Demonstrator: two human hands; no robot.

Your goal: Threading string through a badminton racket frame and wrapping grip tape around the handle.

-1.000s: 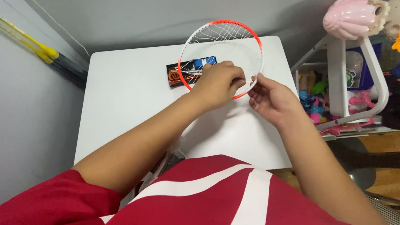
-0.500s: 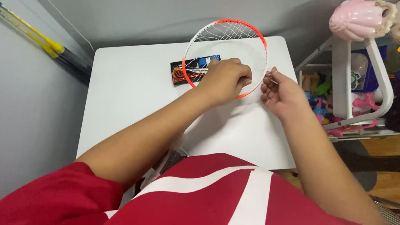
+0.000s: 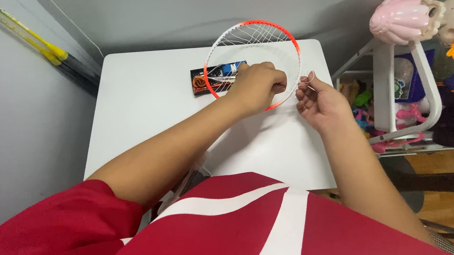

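A badminton racket head (image 3: 256, 26) with an orange and white frame lies over a white table (image 3: 148, 105); only a few white strings cross its top part. My left hand (image 3: 260, 84) rests inside the hoop, fingers closed by the frame's right side. Just outside the frame, my right hand (image 3: 321, 100) pinches a thin white string (image 3: 307, 79) that loops from the rim. The racket's shaft runs down toward my lap, mostly hidden by my left arm.
A black packet (image 3: 209, 80) with orange and blue contents lies under the hoop's left edge. Yellow and dark racket shafts (image 3: 39, 42) lean against the left wall. A white rack (image 3: 404, 76) crowded with colourful toys stands right of the table.
My right hand has drawn away to the right of the frame, pulling the string out with it. My left hand stays on the hoop.
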